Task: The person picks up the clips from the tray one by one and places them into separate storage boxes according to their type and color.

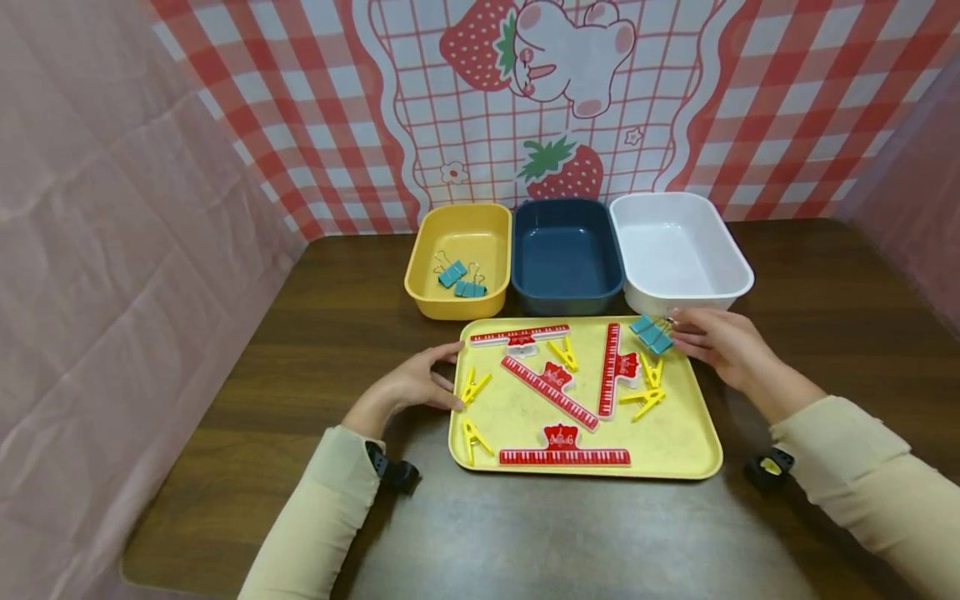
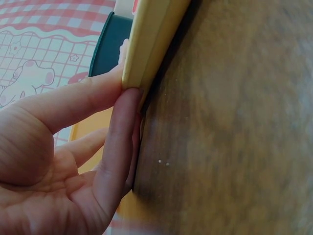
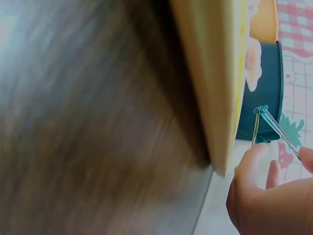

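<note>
My left hand (image 1: 415,382) pinches the left rim of the pale yellow tray (image 1: 697,454), thumb and fingers at its edge in the left wrist view. Over the tray's back right corner, my right hand (image 1: 723,346) holds a teal binder clip (image 1: 651,335). Its wire handles (image 3: 279,128) lie between thumb and fingers in the right wrist view. Several red clips with a piano-key pattern (image 1: 564,457) lie on the tray. Among them are several yellow clothespins (image 1: 642,402), some near the left hand. Two more teal binder clips (image 1: 470,289) rest in the yellow bin (image 1: 420,287).
Behind the tray stand the yellow bin, a dark blue bin (image 1: 567,298) and a white bin (image 1: 688,302), side by side. A checked cloth (image 1: 330,100) with strawberries hangs behind them. The tray lies on a brown wooden table (image 1: 255,467).
</note>
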Motion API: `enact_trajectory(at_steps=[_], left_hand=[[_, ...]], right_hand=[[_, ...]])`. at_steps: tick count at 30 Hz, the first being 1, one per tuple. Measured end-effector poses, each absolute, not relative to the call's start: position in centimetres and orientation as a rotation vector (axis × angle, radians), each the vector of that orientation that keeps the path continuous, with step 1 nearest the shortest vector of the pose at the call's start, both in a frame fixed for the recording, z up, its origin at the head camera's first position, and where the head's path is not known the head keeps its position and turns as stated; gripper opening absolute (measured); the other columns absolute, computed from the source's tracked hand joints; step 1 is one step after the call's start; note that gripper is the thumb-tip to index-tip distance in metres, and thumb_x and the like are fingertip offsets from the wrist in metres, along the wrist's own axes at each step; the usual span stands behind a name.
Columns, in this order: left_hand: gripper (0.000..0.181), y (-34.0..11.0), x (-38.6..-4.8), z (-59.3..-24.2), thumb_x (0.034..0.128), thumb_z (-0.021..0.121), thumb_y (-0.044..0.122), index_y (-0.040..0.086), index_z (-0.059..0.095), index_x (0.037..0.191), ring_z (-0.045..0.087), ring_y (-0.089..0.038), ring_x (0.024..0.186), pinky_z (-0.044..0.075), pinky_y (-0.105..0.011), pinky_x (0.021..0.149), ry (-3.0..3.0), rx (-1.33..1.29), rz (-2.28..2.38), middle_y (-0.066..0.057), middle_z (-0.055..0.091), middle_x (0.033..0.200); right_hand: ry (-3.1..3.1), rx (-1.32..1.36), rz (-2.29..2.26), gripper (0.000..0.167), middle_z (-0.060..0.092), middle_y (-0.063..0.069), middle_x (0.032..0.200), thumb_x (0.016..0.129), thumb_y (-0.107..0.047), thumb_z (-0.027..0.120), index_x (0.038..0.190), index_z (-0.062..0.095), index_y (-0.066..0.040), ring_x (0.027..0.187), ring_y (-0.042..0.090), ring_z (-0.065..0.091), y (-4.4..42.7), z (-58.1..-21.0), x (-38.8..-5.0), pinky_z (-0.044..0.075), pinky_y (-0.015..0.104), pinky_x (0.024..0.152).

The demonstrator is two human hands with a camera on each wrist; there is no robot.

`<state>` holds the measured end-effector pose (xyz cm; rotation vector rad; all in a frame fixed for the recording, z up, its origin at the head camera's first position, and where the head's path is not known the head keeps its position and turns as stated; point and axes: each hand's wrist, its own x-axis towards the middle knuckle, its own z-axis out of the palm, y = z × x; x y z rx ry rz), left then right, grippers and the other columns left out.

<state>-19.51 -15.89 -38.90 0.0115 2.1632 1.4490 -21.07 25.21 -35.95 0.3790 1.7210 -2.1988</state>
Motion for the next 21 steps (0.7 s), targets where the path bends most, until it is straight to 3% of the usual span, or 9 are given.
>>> enact_trajectory(at_steps=[8, 19, 21], left_hand=[[0.092, -15.8, -19.4, -38.7, 0.0692, 0.075, -0.013, 0.013, 0.031, 0.146, 0.057, -0.025, 0.092, 0.056, -0.033, 0.071, 2.148, 0.005, 1.465, -0.014, 0.034, 0.136], [0.091, -15.8, -19.3, -38.6, 0.0701, 0.074, -0.013, 0.012, 0.031, 0.146, 0.057, -0.025, 0.091, 0.055, -0.033, 0.071, 2.127, 0.005, 1.475, -0.013, 0.035, 0.136], [0.091, -15.8, -19.3, -38.5, 0.0704, 0.074, -0.013, 0.012, 0.030, 0.146, 0.057, -0.024, 0.090, 0.055, -0.033, 0.071, 2.125, 0.008, 1.471, -0.013, 0.035, 0.136]], right_hand=[[1.725, 0.297, -2.193, 0.012, 0.063, -0.002, 0.086, 0.087, -0.024, 0.066, 0.078, 0.069, -0.018, 0.079, 0.010, 0.066, 23.6, -35.0, -20.5, 0.054, 0.024, 0.073], [1.716, 0.205, -2.208, 0.012, 0.059, 0.002, 0.088, 0.091, -0.018, 0.061, 0.080, 0.065, -0.013, 0.077, 0.011, 0.064, 20.2, -33.6, -21.2, 0.054, 0.025, 0.074], [1.737, 0.207, -2.192, 0.009, 0.057, 0.004, 0.090, 0.091, -0.017, 0.061, 0.086, 0.062, -0.011, 0.077, 0.011, 0.065, 19.5, -33.3, -21.5, 0.053, 0.025, 0.076]])
